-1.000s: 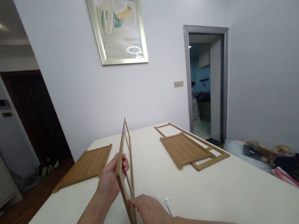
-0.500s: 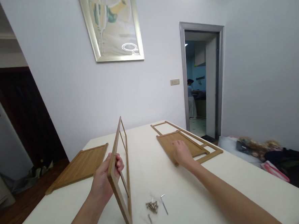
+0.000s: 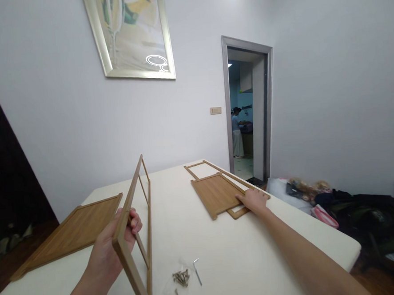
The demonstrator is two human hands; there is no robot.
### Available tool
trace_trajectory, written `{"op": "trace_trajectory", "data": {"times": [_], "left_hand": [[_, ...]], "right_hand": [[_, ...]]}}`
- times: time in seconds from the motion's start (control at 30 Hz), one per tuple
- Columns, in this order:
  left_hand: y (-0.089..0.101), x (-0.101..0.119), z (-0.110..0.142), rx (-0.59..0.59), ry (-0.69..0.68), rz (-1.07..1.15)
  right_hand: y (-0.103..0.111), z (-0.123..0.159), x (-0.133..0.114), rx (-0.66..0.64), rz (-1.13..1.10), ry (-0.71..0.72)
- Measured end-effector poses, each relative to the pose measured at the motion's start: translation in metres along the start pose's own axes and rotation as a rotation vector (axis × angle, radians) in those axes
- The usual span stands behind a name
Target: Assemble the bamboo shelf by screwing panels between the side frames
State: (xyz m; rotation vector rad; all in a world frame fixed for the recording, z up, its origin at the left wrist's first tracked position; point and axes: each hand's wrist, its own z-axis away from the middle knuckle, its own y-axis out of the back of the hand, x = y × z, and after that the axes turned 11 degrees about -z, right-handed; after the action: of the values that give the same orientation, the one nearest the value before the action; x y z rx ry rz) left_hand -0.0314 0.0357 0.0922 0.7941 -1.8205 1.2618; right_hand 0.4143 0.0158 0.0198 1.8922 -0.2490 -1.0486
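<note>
So we've got our left hand (image 3: 114,241) wrapped around one long side of a wooden frame (image 3: 149,230), and that grip is snug, fingers curled right over the bar. We're holding the frame up on edge above the near left part of the white table (image 3: 206,247), and its lowest corner runs out of view, so no idea if it's touching down.

Our right hand (image 3: 255,201) is reached out to the right, fingers loosely spread over the near end of a second frame (image 3: 232,177) lying flat by the table's right edge. We can't tell if it's actually pinching anything. A wooden panel (image 3: 216,191) lies partly on top of that flat frame, its corner just beside our thumb.

Over on the left there's another panel (image 3: 73,230), lying flat past our left wrist. Between our arms, nearer us, sits a little heap of screws (image 3: 181,277) with a clear plastic bag (image 3: 168,291), in it or on it, hard to say. A hex key (image 3: 198,274) lies just right of them.
</note>
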Motion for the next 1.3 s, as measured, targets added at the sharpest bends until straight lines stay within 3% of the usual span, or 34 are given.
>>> {"op": "trace_trajectory", "data": {"times": [0.23,0.53,0.83,0.97,1.1,1.2,1.3], "left_hand": [[0.003,-0.001,-0.001,-0.013,0.000,-0.001],[0.001,0.000,0.000,-0.010,0.003,0.005],[0.000,0.000,0.001,-0.031,0.024,-0.001],[-0.002,0.001,0.002,0.000,0.018,0.024],[-0.005,0.002,0.003,0.033,0.012,0.037],[-0.005,0.002,0.003,0.022,0.011,0.036],[-0.003,0.002,0.001,0.014,0.001,0.039]], "right_hand": [[0.006,-0.013,-0.002,-0.097,-0.422,-0.110],[0.001,0.000,-0.013,-0.141,-1.300,-0.222],[0.015,0.002,-0.025,-0.149,-1.787,-0.246],[0.033,0.008,-0.039,-0.112,-1.915,-0.211],[0.048,0.038,-0.068,-0.032,-1.953,-0.072],[0.054,0.074,-0.093,-0.078,-1.796,0.112],[0.054,0.106,-0.111,-0.089,-1.574,0.185]]}}
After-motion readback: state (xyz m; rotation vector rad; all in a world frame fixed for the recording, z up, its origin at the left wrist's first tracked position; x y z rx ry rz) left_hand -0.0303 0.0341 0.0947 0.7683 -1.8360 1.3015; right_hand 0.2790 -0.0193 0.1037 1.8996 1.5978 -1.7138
